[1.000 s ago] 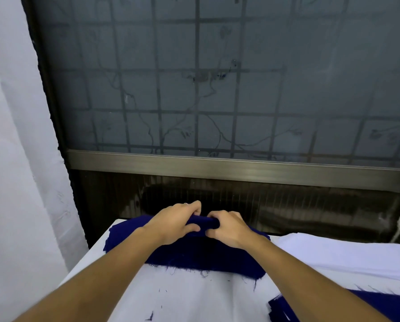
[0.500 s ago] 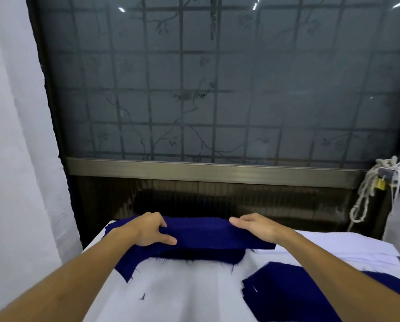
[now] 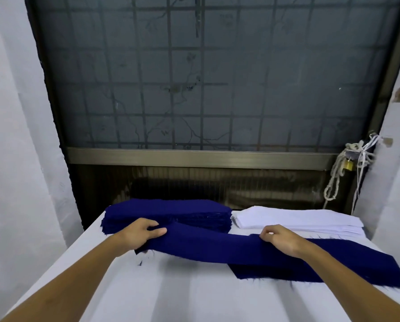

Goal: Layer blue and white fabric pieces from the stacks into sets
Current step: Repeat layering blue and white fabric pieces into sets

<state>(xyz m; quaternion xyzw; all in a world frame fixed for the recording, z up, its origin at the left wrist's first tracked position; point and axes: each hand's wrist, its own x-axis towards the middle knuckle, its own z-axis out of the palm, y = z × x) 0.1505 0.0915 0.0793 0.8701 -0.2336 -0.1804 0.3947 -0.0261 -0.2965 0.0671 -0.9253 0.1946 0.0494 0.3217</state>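
Lifted off the thick stack of dark blue fabric pieces [image 3: 168,212] at the far left corner of the white-covered table [image 3: 171,296] since the earlier frame, one long dark blue fabric strip [image 3: 206,248] is now carried nearer and rightward. Its left end is gripped by the left hand [image 3: 143,237], thumb on top, fingers curled under. Its far edge is pinched by the right hand [image 3: 280,239], fingers bent. Beyond that, it merges with a flat dark blue fabric piece [image 3: 345,270] by the right edge; the overlap cannot be told. A low stack of white fabric pieces [image 3: 296,220] sits at the far right corner. The strip is judged light, limp and frayed, and is best held at both ends and kept taut.
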